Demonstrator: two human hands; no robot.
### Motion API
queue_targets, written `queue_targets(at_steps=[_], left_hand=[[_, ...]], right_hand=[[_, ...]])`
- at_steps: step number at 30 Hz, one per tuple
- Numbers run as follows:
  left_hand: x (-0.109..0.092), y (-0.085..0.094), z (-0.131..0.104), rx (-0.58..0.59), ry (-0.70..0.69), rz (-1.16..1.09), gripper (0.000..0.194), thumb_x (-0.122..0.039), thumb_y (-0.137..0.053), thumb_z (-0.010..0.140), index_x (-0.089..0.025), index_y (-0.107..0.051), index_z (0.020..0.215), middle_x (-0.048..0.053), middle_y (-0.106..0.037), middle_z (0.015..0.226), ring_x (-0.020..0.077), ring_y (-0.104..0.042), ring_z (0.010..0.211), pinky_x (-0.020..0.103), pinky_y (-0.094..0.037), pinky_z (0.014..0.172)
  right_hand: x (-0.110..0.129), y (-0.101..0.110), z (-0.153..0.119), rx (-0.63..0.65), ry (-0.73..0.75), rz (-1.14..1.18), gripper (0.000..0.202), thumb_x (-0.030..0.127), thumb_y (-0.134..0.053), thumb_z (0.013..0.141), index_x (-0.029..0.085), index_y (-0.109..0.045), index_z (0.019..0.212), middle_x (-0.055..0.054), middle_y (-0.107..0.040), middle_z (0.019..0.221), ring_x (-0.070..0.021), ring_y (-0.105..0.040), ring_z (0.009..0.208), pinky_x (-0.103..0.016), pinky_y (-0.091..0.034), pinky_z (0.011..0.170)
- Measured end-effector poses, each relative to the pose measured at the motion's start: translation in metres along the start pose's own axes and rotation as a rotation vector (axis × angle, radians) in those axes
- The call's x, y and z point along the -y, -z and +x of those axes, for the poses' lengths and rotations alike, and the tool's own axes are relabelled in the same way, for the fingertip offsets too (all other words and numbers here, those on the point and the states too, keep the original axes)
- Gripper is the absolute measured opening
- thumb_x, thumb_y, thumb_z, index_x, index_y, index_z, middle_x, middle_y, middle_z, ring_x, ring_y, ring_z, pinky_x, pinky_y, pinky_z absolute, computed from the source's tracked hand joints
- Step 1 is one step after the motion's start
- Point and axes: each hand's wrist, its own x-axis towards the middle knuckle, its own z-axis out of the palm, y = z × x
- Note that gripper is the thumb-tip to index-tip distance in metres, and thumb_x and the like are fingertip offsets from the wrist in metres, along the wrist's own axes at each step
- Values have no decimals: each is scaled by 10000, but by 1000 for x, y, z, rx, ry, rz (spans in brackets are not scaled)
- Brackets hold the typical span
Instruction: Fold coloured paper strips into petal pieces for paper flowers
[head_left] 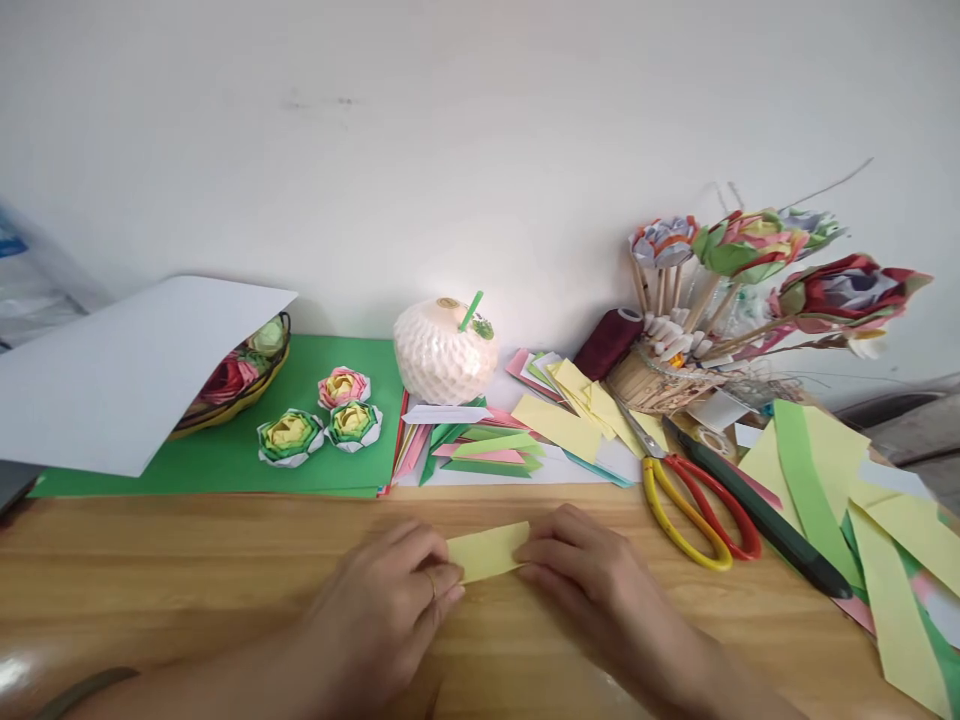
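In the head view, a yellow strip [489, 551] lies flat on the wooden table [187, 570], near the front edge, in the middle. Its long axis goes left to right, with the right end a little farther away. The left hand [390, 610] presses the left end with bent fingers. The right hand [592, 575] holds down the right end with fingertips [529, 552] nearly flat. Both hands touch the strip, so neither one is nearer; the strip lies between them. Neither hand is closed around it.

Scissors [694, 505] lie to the right, and paper flowers [319, 420] rest far left on a green sheet [225, 460]. I can read no writing or brand anywhere.
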Motion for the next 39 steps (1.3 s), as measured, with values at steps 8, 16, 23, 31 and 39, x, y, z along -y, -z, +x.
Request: queue_targets(at_steps=[8, 16, 23, 31, 39], left_hand=[[5, -5, 5, 3, 259, -3, 184, -180, -425, 854, -200, -606, 880, -11, -683, 743, 176, -648, 654, 279, -493, 583], [6, -4, 8, 4, 182, 53, 180, -120, -396, 816, -212, -513, 715, -34, -613, 637, 145, -600, 569, 239, -441, 506], [14, -5, 6, 48, 150, 84, 165, -116, -415, 858, -216, -496, 756, -42, -611, 661, 134, -606, 600, 220, -448, 546], [13, -1, 19, -49, 61, 137, 282, -93, -324, 882, -215, -466, 671, -35, -585, 573, 128, -576, 504, 207, -421, 472], [12, 0, 19, -47, 41, 125, 312, -102, -313, 913, -210, -470, 667, -27, -593, 572, 126, -576, 502, 203, -416, 474]], right_hand=[[-1, -6, 8, -16, -284, -79, 64, 163, -563, 841, 206, -518, 856, 19, -582, 698, -151, -566, 614, -250, -422, 538], [-5, -14, 10, -80, -222, -249, 154, 198, -558, 820, 236, -413, 858, 52, -550, 637, -140, -565, 506, -224, -411, 449], [-3, -15, 14, -118, -201, -299, 114, 226, -430, 884, 253, -348, 810, 62, -540, 598, -129, -568, 455, -208, -409, 407], [-6, -15, 15, -64, -248, -273, 204, 208, -514, 833, 260, -320, 798, 77, -532, 585, -122, -553, 433, -202, -395, 395], [-5, -16, 16, -82, -242, -272, 143, 208, -423, 869, 258, -314, 789, 58, -531, 593, -133, -557, 450, -216, -387, 405]])
